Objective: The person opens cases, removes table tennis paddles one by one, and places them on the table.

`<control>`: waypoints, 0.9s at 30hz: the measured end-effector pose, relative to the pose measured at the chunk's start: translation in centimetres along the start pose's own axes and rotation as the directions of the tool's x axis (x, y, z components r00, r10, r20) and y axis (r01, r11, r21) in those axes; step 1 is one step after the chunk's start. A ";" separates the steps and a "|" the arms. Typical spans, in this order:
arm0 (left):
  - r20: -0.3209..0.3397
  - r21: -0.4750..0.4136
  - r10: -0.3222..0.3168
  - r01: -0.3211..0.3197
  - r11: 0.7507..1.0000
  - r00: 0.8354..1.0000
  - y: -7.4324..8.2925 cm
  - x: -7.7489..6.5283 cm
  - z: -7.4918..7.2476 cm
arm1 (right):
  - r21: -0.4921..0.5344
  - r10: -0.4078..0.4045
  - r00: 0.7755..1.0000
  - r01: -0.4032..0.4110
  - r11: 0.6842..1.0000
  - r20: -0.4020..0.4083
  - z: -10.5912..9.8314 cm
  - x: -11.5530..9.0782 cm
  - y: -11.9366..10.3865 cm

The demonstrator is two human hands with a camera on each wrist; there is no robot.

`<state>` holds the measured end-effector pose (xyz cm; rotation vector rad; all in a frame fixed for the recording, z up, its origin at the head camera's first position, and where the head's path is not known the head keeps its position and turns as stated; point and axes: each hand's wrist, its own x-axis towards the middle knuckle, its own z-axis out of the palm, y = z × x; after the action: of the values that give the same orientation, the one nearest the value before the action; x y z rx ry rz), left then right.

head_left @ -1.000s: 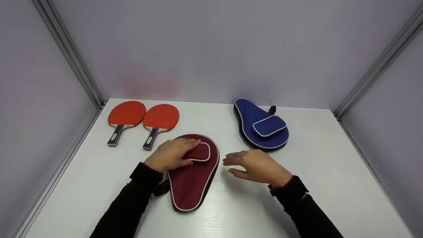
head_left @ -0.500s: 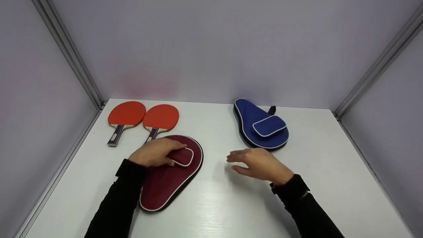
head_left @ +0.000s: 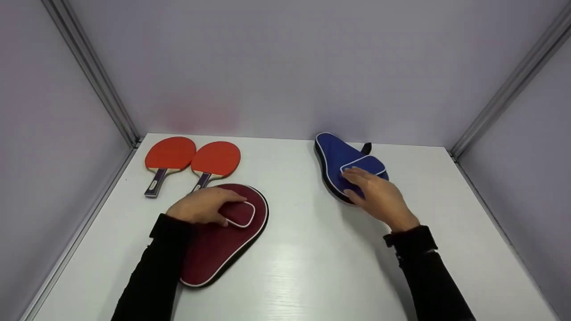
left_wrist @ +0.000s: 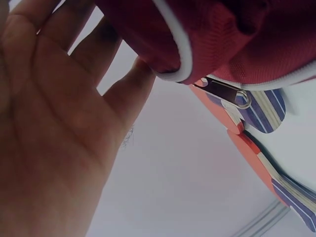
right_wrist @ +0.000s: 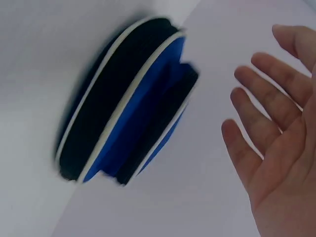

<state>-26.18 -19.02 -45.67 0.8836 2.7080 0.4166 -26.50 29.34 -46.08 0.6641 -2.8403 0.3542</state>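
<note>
Flat on the white table lies a maroon table tennis paddle case (head_left: 214, 254) with white piping and a raised pocket. My left hand (head_left: 200, 206) grips this case by the pocket, thumb on the near side and fingers on the far side. In the left wrist view the little finger touches the maroon pocket (left_wrist: 168, 39); the other fingertips are cut off. My right hand (head_left: 381, 196) is over the lower end of a blue paddle case (head_left: 334, 151). The right wrist view shows its fingers (right_wrist: 269, 96) spread, apart from the blue case (right_wrist: 133, 113).
Two red table tennis paddles (head_left: 171, 153) (head_left: 216, 158) lie side by side at the back left, handles toward me. The maroon case partly covers the right one's handle. Pale panels (head_left: 276, 67) enclose the table's back and sides.
My left hand has moved left with the maroon case, which has turned so its narrow end points toward the front left. My right hand has moved forward and right, over the blue case.
</note>
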 end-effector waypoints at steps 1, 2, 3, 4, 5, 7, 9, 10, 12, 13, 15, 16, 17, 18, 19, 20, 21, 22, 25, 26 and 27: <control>0.000 -0.005 -0.002 0.002 1.000 1.000 0.0 0.0 0.0 | -0.004 0.038 0.999 -0.038 0.999 -0.006 0.0 -0.1 0.8; 0.001 -0.012 -0.004 0.004 1.000 1.000 0.0 0.0 0.0 | -0.009 0.071 0.997 -0.071 0.997 -0.014 0.0 -0.2 1.5; 0.002 -0.018 -0.007 0.007 1.000 1.000 -0.1 0.0 0.0 | -0.009 0.103 0.995 -0.103 0.995 -0.021 0.0 -0.3 2.1; 0.004 -0.024 -0.011 0.011 1.000 1.000 0.0 0.0 0.0 | -0.010 0.131 0.991 -0.131 0.991 -0.030 0.0 -0.4 2.8; 0.005 -0.029 -0.014 0.014 0.999 1.000 0.0 0.0 0.0 | -0.011 0.158 0.987 -0.158 0.987 -0.035 0.1 -0.6 3.3; 0.008 -0.036 -0.019 0.019 0.999 1.000 -0.1 0.1 0.0 | -0.003 0.207 0.978 -0.207 0.978 -0.033 0.2 -0.7 4.3; 0.009 -0.037 -0.019 0.019 0.999 1.000 -0.1 0.1 0.0 | 0.004 0.252 0.968 -0.252 0.968 -0.011 0.5 -0.9 5.0; 0.010 -0.037 -0.018 0.018 0.999 1.000 -0.1 0.1 0.1 | 0.008 0.271 0.963 -0.271 0.963 0.007 0.6 -0.9 5.3; 0.009 -0.035 -0.015 0.015 0.999 1.000 -0.1 0.1 0.1 | 0.012 0.293 0.955 -0.294 0.956 0.047 0.8 -0.9 5.6; 0.009 -0.035 -0.013 0.013 0.999 1.000 -0.1 0.1 0.1 | 0.016 0.299 0.952 -0.301 0.954 0.064 0.9 -0.9 5.8; 0.007 -0.034 -0.011 0.011 0.999 1.000 -0.1 0.2 0.1 | 0.025 0.305 0.948 -0.308 0.951 0.091 1.0 -0.9 5.9; 0.006 -0.034 -0.010 0.011 0.999 1.000 -0.1 0.1 0.1 | 0.030 0.306 0.947 -0.310 0.950 0.101 1.0 -0.8 6.0; 0.005 -0.033 -0.010 0.010 0.999 1.000 -0.1 0.1 0.1 | 0.034 0.307 0.946 -0.312 0.949 0.107 1.0 -0.8 6.0; 0.005 -0.033 -0.011 0.011 0.999 1.000 -0.1 0.1 0.1 | 0.036 0.309 0.944 -0.315 0.948 0.113 1.0 -0.8 6.0; 0.004 -0.034 -0.012 0.013 0.999 1.000 -0.1 0.1 0.1 | 0.038 0.312 0.942 -0.319 0.947 0.119 0.9 -0.8 6.0; 0.004 -0.033 -0.013 0.013 0.999 1.000 -0.1 0.1 0.0 | 0.037 0.316 0.941 -0.322 0.946 0.124 0.9 -0.8 5.9; 0.004 -0.033 -0.015 0.016 0.999 1.000 0.0 0.1 0.0 | 0.034 0.317 0.940 -0.324 0.946 0.129 0.8 -0.8 5.9; 0.005 -0.034 -0.018 0.019 0.999 1.000 0.0 0.1 0.0 | 0.031 0.317 0.939 -0.324 0.946 0.131 0.7 -0.8 5.9; 0.005 -0.031 -0.025 0.026 0.999 1.000 0.1 0.1 0.0 | 0.029 0.304 0.945 -0.310 0.950 0.122 0.5 -0.8 5.6; 0.005 -0.029 -0.027 0.027 0.999 1.000 0.1 0.1 0.0 | 0.030 0.296 0.948 -0.301 0.953 0.118 0.4 -0.8 5.5; 0.006 -0.030 -0.028 0.028 0.999 1.000 0.1 0.1 0.0 | 0.031 0.286 0.951 -0.292 0.956 0.114 0.3 -0.8 5.4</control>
<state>-26.18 -18.86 -45.64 0.8363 2.6990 0.4466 -28.26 34.27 -47.61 0.2790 -3.0467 0.4446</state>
